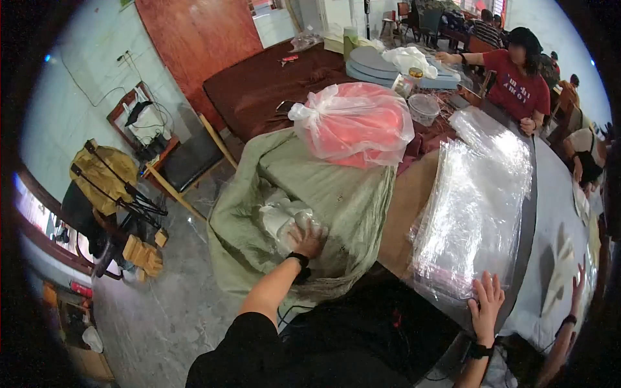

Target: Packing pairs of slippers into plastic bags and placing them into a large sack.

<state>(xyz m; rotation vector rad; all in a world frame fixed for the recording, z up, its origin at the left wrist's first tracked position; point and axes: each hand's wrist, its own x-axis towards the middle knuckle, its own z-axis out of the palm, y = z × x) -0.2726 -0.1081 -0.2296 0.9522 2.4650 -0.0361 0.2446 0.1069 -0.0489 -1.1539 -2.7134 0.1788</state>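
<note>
My left hand reaches down into a large green woven sack. Its fingers are spread over a white item wrapped in clear plastic, touching it without visibly closing round it. My right hand lies with its fingers stretched out at the near edge of a stack of clear plastic bags on the table. The bags are shiny and overlap. Just beyond the sack's opening sits a tied translucent bag with red contents.
A person in a red shirt stands across the table, near a white bundle and a clear tub. Another person's hand is at the right. Left of the sack stand a chair and yellow gloves.
</note>
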